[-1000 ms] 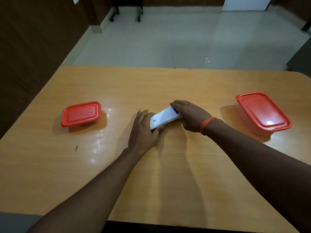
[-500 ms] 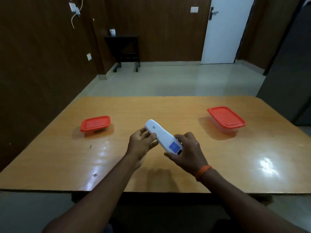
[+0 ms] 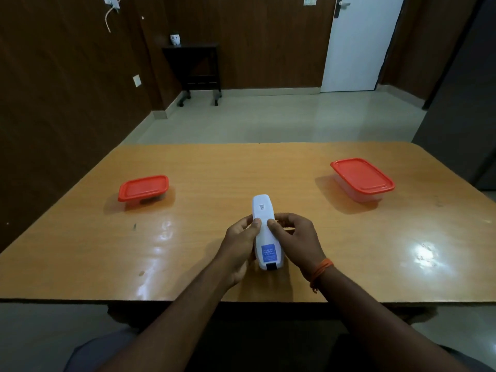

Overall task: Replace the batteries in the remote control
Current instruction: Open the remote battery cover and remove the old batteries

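Here we count one remote control (image 3: 264, 237), two hands, and two clear containers with red lids, all over one wooden table (image 3: 214, 170). We hold the white remote in the air above the near middle of the table, back side up. Its long axis points straight away from us, and the end with the blue label (image 3: 269, 253) is nearest our body. Our left hand (image 3: 239, 245) grips its left edge with the fingers curled beneath and the thumb pressed on top. Our right hand (image 3: 298, 240), with an orange band (image 3: 320, 272) at the wrist, grips the right edge the same way. The two thumbs lie side by side on the back. The smaller container (image 3: 143, 187) stands well to the left, and the larger one (image 3: 362, 177) stands well to the right. Both have their lids on.

Half a second ago we held the remote slanted, its far end toward the left, and now it is straight. A second ago it lay low against the tabletop between our hands. The containers stay where they were.
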